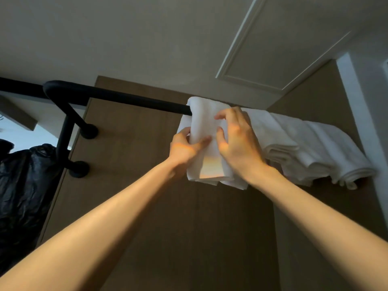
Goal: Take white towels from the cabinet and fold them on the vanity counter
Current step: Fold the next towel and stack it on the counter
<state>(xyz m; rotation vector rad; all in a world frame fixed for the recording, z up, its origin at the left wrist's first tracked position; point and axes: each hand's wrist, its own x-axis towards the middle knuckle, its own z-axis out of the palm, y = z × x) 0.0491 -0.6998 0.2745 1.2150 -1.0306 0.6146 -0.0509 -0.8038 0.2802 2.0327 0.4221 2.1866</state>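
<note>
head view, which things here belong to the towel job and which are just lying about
Job: front towel, draped over the black rail; left hand and right hand, both gripping it; remaining towels hanging to its right.
Lying about: black plastic bag, left edge; white moulded panel, above.

Towels over a rail, both hands on the leftmost one.
A towel point(201, 114) hangs over the rail point(126, 97); more towels point(304, 148) are draped just right of it, touching. The left hand point(184, 148) grips its left edge, the right hand point(239, 141) clutches its front. Behind stands a panel point(147, 175); a bag point(23, 185) sits far left, below the rail.
</note>
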